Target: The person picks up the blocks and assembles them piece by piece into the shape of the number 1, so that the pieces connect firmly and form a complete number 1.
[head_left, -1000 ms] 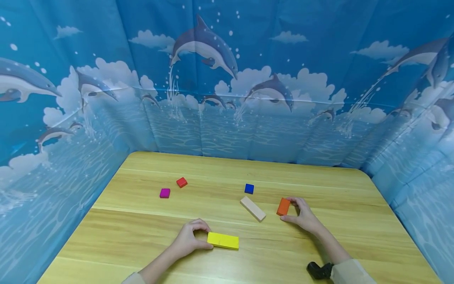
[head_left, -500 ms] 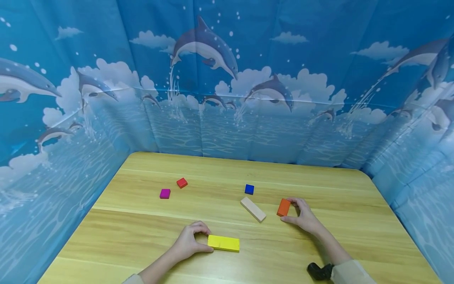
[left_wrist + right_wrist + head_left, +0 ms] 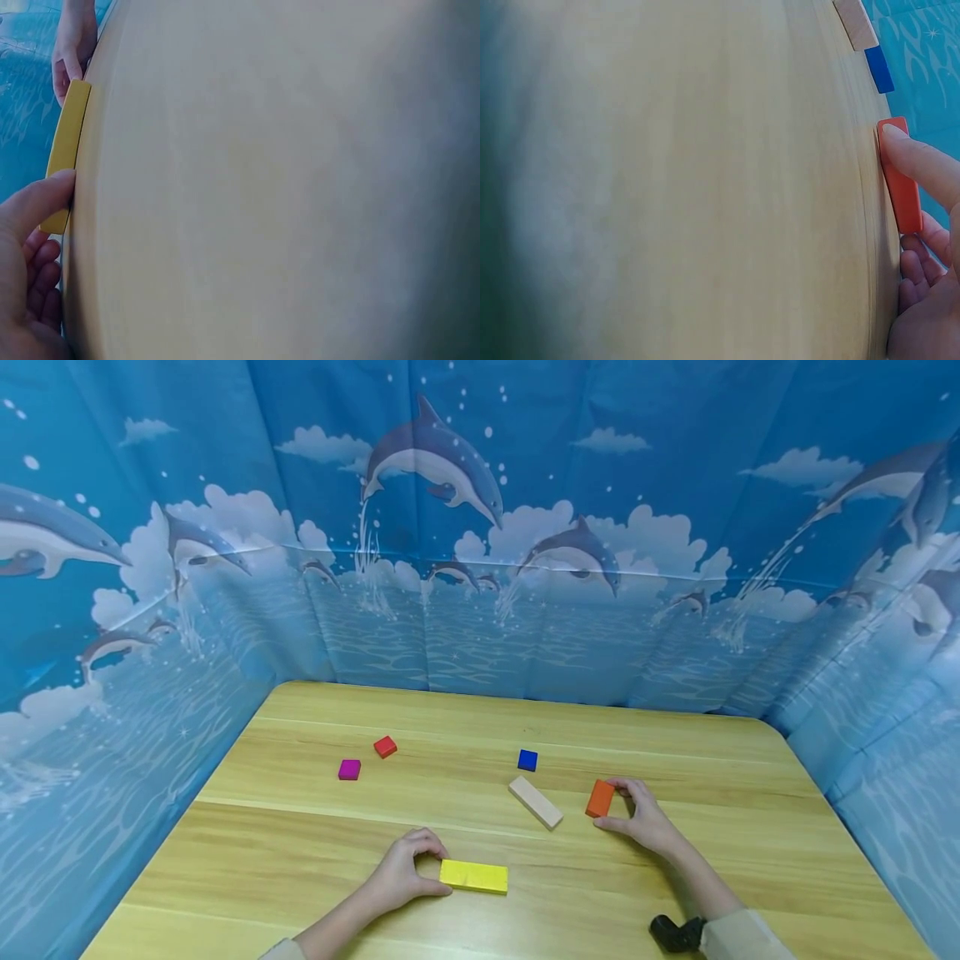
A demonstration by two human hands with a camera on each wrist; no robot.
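Observation:
Near the front middle of the table, my left hand [image 3: 401, 872] pinches the left end of a long yellow block [image 3: 474, 877] between thumb and fingers. The left wrist view shows the thumb on one side of that yellow block [image 3: 69, 127]. Further right, my right hand [image 3: 641, 818] pinches a shorter orange block [image 3: 599, 798]. In the right wrist view the thumb lies against the orange block [image 3: 901, 180], fingers at its far end. Left of the orange block lies a plain wooden block [image 3: 536, 802], with a small blue block [image 3: 527, 761] just behind it.
A red block [image 3: 386, 747] and a magenta block [image 3: 349, 769] lie at the back left of the wooden table [image 3: 300, 860]. By the right sleeve sits a black object [image 3: 675, 933]. A blue dolphin-print curtain [image 3: 480, 635] surrounds the table's back and sides.
My left hand has drawn the yellow block slightly toward the front of the table. The right hand and the orange block have stayed almost in place.

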